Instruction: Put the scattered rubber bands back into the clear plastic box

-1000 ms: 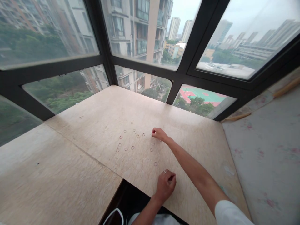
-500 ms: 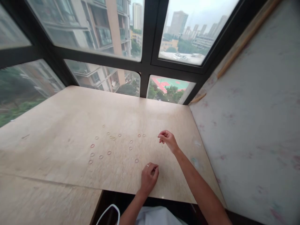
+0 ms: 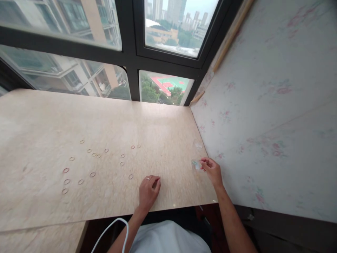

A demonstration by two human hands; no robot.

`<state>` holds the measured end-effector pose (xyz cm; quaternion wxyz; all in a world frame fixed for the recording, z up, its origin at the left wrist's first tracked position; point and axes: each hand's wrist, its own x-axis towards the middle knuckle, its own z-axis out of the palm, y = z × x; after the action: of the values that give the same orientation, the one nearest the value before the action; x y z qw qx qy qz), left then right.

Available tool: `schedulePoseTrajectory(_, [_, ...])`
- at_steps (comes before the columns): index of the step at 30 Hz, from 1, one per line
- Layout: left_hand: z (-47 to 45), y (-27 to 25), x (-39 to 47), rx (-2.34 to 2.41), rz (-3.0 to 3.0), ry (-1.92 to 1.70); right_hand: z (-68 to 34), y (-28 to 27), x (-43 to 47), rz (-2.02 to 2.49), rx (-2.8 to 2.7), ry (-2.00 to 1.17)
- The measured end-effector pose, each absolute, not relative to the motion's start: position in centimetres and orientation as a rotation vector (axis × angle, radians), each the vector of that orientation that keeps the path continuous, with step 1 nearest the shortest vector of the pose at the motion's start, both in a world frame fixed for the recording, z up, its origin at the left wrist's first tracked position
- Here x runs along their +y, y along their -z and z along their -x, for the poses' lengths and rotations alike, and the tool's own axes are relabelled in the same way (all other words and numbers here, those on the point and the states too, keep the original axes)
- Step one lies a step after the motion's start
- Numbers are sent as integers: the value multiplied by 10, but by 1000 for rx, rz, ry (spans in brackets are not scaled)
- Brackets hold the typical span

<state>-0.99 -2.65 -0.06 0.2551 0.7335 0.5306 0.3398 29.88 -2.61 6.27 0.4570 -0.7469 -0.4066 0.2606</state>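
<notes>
By floral wallpaper [image 3: 276, 105], the right hand [image 3: 212, 172], half-closed, meets a clear packet [image 3: 196, 165] at the marbled desk's [image 3: 168, 137] right edge; left hand [image 3: 149, 192] curls near front; holds unclear.

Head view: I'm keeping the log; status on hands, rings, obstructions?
Left hand curled over ledge, contents unclear. Right hand at clear plastic piece, hold unclear. Rings scattered across ledge. Wall close by right hand.

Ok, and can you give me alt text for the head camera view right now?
A person's right hand is at a small clear plastic piece near a floral wall. The left hand, fingers curled, is over a pale marbled ledge beneath windows; thin rings lie scattered to its left.
</notes>
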Motion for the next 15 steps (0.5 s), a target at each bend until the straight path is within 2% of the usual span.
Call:
schedulePoseTrajectory(8, [9, -1, -25, 1453, -2028, -895, -300, -54, -25, 1844, -1170, -516])
schedulePoseTrajectory(15, [12, -7, -28, 1410, -1929, -923, -248, -33, -57, 1659, -1338, -523])
